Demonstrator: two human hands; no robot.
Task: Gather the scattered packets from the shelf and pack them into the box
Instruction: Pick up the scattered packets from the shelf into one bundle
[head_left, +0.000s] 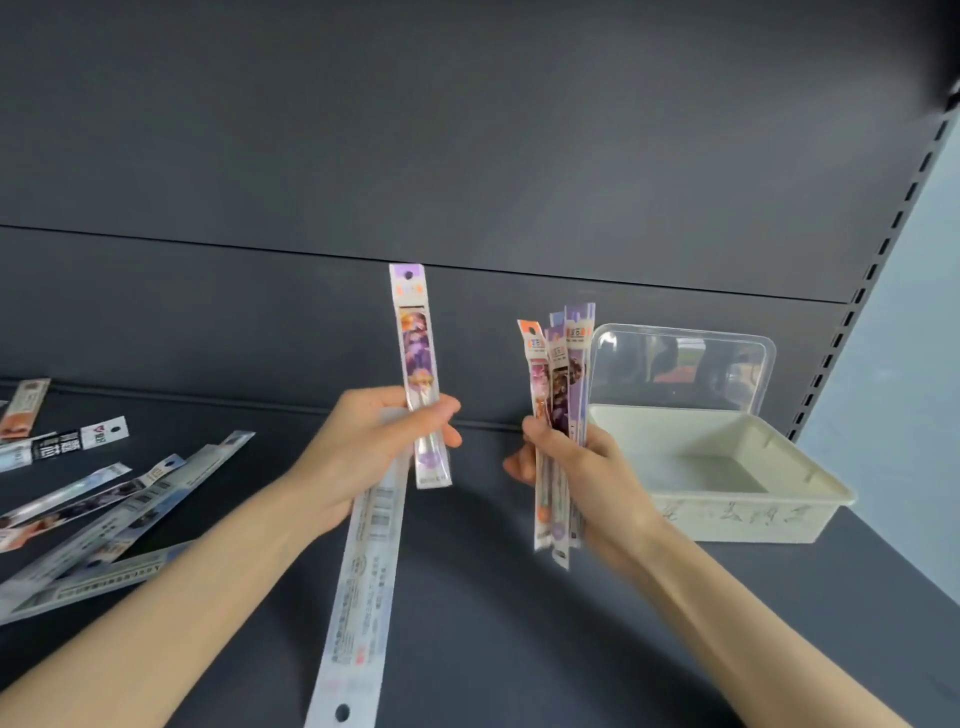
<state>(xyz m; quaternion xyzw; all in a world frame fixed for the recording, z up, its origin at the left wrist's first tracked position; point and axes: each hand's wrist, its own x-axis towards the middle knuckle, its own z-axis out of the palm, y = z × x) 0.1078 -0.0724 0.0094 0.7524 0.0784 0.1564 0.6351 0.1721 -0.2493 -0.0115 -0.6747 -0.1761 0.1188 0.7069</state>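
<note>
My left hand (371, 447) grips two long packets above the shelf: a purple one (415, 343) standing upright and a longer white one (363, 587) hanging down towards me. My right hand (582, 478) is closed around a bundle of several narrow packets (558, 384), held upright just left of the box. The cream box (748, 519) stands on the shelf at the right, with nothing inside it. Its clear lid (680, 364) leans up against the back panel. More loose packets (104, 509) lie scattered on the shelf at the far left.
The dark grey shelf board (493, 597) runs under both arms. A dark back panel (467, 156) rises behind it. A slotted upright (878, 249) borders the shelf at the right, beside a pale wall.
</note>
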